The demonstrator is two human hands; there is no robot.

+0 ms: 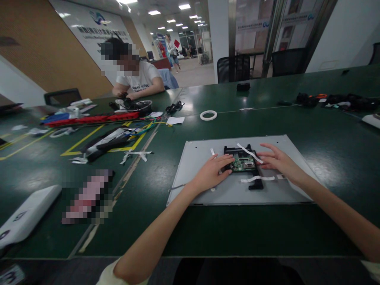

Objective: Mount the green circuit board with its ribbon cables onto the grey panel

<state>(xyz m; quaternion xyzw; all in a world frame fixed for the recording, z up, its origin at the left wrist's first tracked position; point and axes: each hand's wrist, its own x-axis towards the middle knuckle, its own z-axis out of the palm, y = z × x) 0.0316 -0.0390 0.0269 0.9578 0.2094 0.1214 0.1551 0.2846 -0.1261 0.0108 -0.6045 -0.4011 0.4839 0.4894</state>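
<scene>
A flat grey panel (pixel 208 194) lies on the green table in front of me. On its middle sits a green circuit board (pixel 244 164) in a black plastic bracket (pixel 255 184). White tape strips cross the bracket; one strip (pixel 249 152) slants over its upper right, and a second strip (pixel 257 179) runs across its lower arm. My left hand (pixel 212 171) rests at the left side of the board, fingers stretched out over the bracket's edge. My right hand (pixel 276 160) is at the right side, fingers spread beside the slanted strip; whether they touch it I cannot tell.
A white tape roll (pixel 208 115) lies beyond the panel. To the left are a phone-like blurred object (pixel 89 196), a white device (pixel 28 215), tape scraps (pixel 138 154) and cables. Another person (pixel 138 79) sits across the table. Dark tools (pixel 350 101) lie far right.
</scene>
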